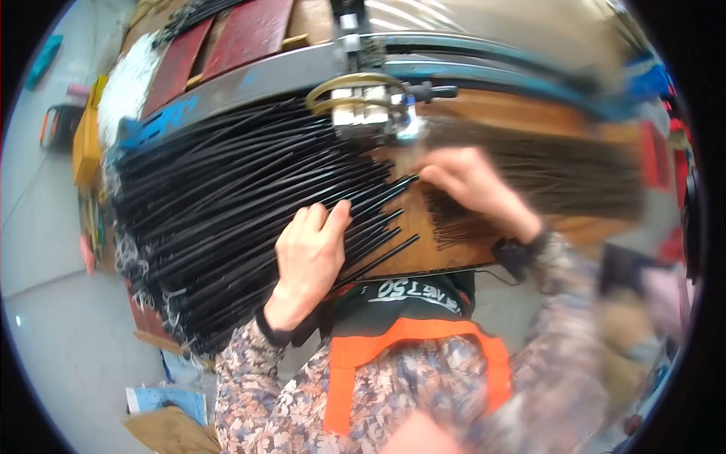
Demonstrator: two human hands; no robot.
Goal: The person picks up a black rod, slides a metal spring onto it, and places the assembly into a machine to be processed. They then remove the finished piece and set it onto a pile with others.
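Observation:
A broad layer of long, thin black rods (227,204) lies side by side on the wooden tabletop (404,257). My left hand (308,250) is over their right-hand part, fingers curled down and closed on a black rod (389,189) whose end sticks out to the right. My right hand (473,185) is pinched at that rod's tip, slightly blurred by motion; whether anything smaller is between its fingertips is hidden. Right of it lies a bundle of thin brown strands (560,170). Just beyond the hands stands a silver metal device (367,113) with a yellowish looped tube (325,94).
A metal rail (249,87) crosses behind the rods, with dark red boards (246,38) past it. Clear plastic sheeting (514,30) covers the far right. A yellow box (85,147) stands at the left. An orange-trimmed dark apron (408,333) is at the near table edge.

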